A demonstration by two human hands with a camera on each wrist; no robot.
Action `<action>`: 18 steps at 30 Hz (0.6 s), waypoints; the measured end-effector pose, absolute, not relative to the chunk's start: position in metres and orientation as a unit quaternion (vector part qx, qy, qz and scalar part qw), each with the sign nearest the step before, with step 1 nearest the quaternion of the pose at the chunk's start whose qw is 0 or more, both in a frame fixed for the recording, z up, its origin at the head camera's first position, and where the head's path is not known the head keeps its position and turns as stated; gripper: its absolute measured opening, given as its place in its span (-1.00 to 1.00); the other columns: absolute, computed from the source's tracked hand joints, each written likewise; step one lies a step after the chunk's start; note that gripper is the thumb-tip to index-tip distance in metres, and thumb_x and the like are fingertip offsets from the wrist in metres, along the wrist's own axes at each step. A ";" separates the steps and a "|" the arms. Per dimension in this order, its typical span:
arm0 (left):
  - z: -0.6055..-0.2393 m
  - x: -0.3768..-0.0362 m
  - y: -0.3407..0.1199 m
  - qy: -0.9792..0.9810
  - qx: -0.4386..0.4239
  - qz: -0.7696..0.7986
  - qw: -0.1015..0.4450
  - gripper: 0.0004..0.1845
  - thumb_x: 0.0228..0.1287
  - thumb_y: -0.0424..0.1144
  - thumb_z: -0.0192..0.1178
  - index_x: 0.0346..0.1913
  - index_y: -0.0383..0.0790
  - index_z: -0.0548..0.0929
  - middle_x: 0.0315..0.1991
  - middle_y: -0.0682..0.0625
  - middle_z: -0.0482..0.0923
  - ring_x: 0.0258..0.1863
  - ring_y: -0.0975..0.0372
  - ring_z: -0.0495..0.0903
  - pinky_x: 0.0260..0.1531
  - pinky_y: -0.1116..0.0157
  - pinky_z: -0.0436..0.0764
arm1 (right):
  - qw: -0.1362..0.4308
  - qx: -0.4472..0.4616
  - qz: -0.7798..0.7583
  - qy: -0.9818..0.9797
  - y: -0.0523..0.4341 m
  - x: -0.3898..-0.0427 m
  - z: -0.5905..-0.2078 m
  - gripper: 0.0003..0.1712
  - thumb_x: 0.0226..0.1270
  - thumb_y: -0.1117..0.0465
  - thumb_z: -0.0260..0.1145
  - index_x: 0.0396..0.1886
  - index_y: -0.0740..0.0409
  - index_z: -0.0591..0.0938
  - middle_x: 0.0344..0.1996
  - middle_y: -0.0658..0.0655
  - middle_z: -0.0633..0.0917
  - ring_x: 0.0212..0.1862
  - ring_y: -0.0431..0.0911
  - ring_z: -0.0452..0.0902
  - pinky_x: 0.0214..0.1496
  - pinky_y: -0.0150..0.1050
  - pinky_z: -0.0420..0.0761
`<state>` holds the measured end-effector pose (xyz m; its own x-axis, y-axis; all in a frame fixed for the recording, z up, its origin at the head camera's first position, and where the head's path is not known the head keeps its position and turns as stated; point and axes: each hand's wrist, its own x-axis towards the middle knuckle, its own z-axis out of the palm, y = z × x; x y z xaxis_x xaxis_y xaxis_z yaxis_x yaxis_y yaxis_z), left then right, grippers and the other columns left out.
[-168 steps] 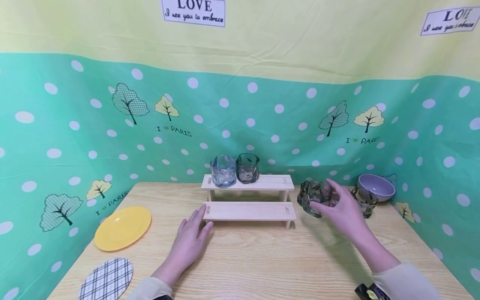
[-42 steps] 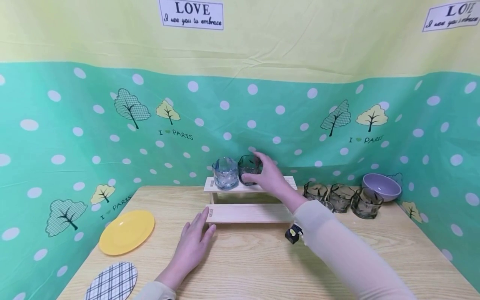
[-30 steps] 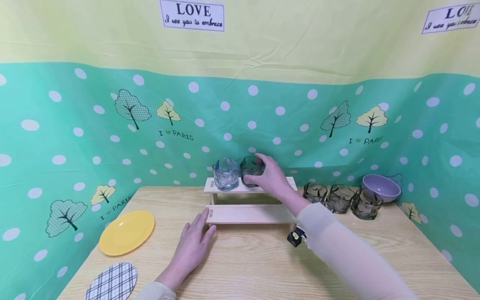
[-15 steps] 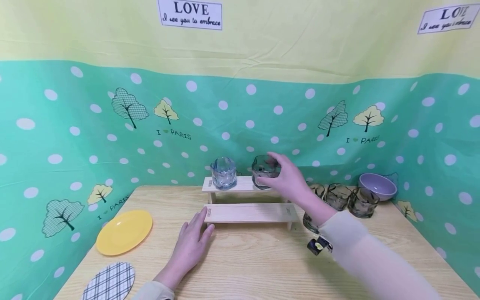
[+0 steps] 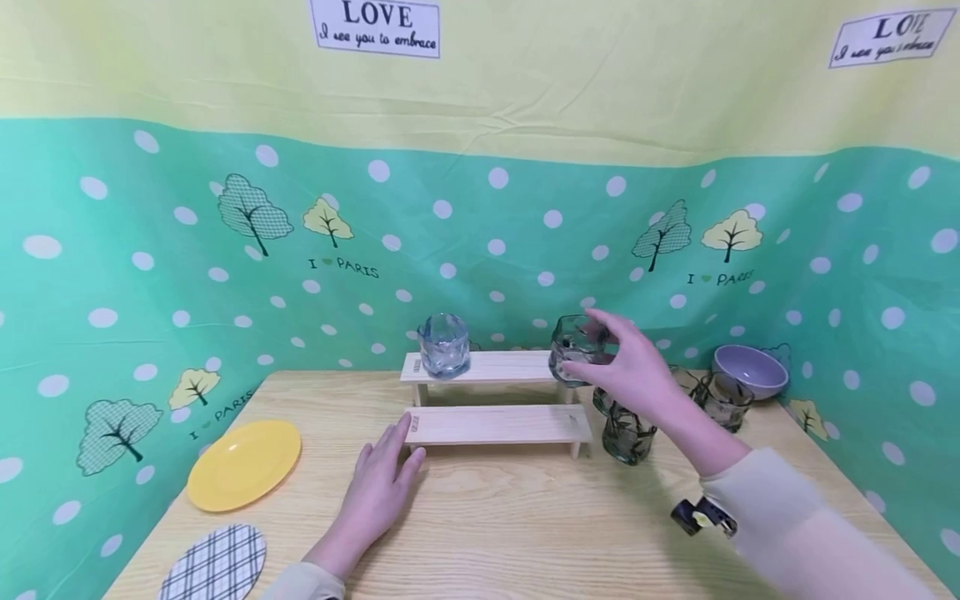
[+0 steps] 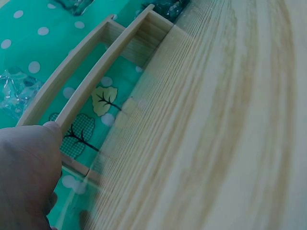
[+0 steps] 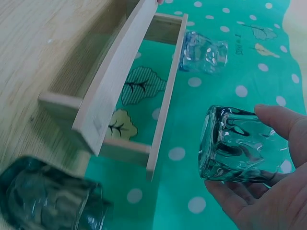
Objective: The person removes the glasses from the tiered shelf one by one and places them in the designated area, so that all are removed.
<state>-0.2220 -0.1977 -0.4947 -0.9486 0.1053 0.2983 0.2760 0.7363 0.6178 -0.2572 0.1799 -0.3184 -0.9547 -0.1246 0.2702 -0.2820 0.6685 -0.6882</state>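
Observation:
My right hand (image 5: 637, 371) grips a grey glass tumbler (image 5: 572, 348) around its side, thumb and fingers apart. In the right wrist view that tumbler (image 7: 235, 146) is off the stand, beyond its end. The two-step wooden stand has an upper shelf (image 5: 513, 365) and a lower shelf (image 5: 495, 425). A pale blue glass tumbler (image 5: 444, 346) stands on the upper shelf's left end. My left hand (image 5: 375, 483) touches the lower shelf's left end with extended fingers. In the left wrist view my left hand (image 6: 29, 167) is at the stand's end.
Several dark tumblers stand right of the stand, one dark tumbler (image 5: 628, 433) nearest its corner; my right arm partly hides them. A purple bowl (image 5: 750, 371) sits at the back right. A yellow plate (image 5: 243, 467) and a checked round mat (image 5: 216, 562) lie at the left.
Earlier my right hand set a dark tumbler down at the right. It then took the grey tumbler on the upper shelf and has carried it rightward. My left hand has stayed put.

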 end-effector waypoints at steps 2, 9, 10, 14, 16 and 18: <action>-0.495 -0.223 -0.198 -0.925 -0.101 -0.348 0.117 -0.25 0.75 -0.07 0.16 0.77 -0.28 0.18 0.65 -0.34 0.29 0.67 -0.26 0.20 0.66 -0.37 -0.10 | 0.102 0.107 0.393 -0.907 0.187 -0.254 -0.318 0.19 0.34 -0.14 0.68 0.78 0.08 0.26 0.44 0.25 0.55 0.45 0.27 0.49 0.38 0.28 0.63; -0.495 -0.223 -0.199 -0.925 -0.102 -0.348 0.113 -0.25 0.76 -0.06 0.15 0.77 -0.28 0.16 0.66 -0.34 0.27 0.68 -0.27 0.18 0.66 -0.37 -0.12 | 0.109 0.091 0.387 -0.911 0.212 -0.243 -0.316 0.21 0.34 -0.16 0.68 0.78 0.13 0.25 0.44 0.30 0.53 0.42 0.30 0.50 0.35 0.31 0.64; -0.495 -0.223 -0.199 -0.925 -0.103 -0.348 0.113 -0.25 0.76 -0.06 0.15 0.77 -0.28 0.16 0.66 -0.34 0.26 0.68 -0.27 0.18 0.66 -0.37 -0.12 | 0.111 0.087 0.383 -0.913 0.215 -0.242 -0.316 0.22 0.33 -0.17 0.68 0.78 0.14 0.25 0.43 0.30 0.54 0.42 0.31 0.50 0.35 0.32 0.63; -0.495 -0.224 -0.199 -0.925 -0.103 -0.349 0.112 -0.25 0.77 -0.06 0.14 0.77 -0.27 0.16 0.66 -0.35 0.26 0.68 -0.27 0.17 0.66 -0.37 -0.13 | 0.113 0.074 0.383 -0.914 0.230 -0.237 -0.319 0.24 0.33 -0.16 0.68 0.78 0.17 0.22 0.43 0.30 0.55 0.43 0.32 0.49 0.39 0.36 0.57; -0.495 -0.225 -0.199 -0.925 -0.104 -0.347 0.112 -0.25 0.77 -0.06 0.14 0.77 -0.28 0.16 0.66 -0.35 0.26 0.68 -0.27 0.17 0.66 -0.37 -0.13 | 0.114 0.064 0.380 -0.916 0.238 -0.235 -0.321 0.25 0.34 -0.18 0.68 0.79 0.16 0.21 0.45 0.31 0.53 0.42 0.33 0.49 0.35 0.36 0.59; -0.496 -0.225 -0.199 -0.926 -0.104 -0.346 0.113 -0.25 0.77 -0.07 0.14 0.77 -0.28 0.16 0.66 -0.35 0.27 0.68 -0.27 0.18 0.66 -0.38 -0.12 | 0.117 0.058 0.372 -0.919 0.245 -0.232 -0.324 0.25 0.34 -0.19 0.67 0.79 0.18 0.21 0.47 0.35 0.51 0.42 0.35 0.48 0.33 0.37 0.58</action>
